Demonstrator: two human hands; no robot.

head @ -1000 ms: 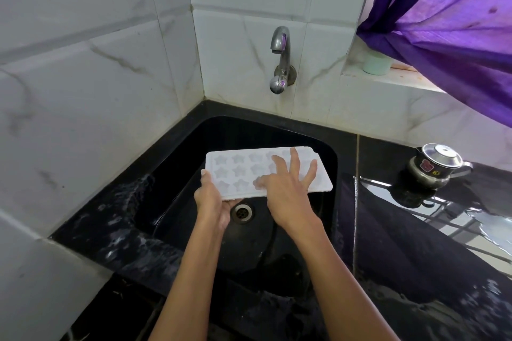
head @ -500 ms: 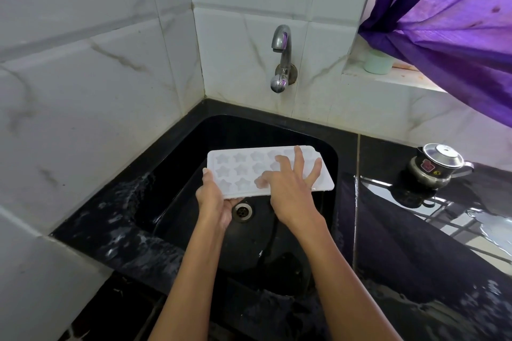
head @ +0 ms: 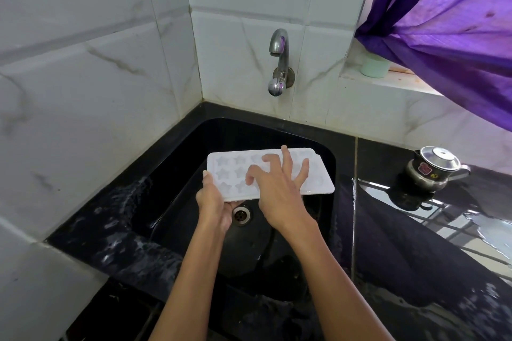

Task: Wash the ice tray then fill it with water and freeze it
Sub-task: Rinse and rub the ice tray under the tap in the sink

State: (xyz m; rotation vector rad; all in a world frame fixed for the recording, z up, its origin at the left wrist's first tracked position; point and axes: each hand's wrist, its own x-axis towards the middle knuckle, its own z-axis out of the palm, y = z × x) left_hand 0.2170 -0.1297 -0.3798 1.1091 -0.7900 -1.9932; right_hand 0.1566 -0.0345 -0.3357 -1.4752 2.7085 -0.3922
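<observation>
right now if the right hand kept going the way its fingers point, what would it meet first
The right hand already rests its fingers on the tray. Straight on, past the tray's far edge, it would probably meet the sink's back wall below the tap; depth is unclear.

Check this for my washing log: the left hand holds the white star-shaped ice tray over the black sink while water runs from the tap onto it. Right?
Not quite. The head view shows no water coming from the tap. The rest stands: the left hand holds the white star-shaped ice tray over the black sink.
</observation>
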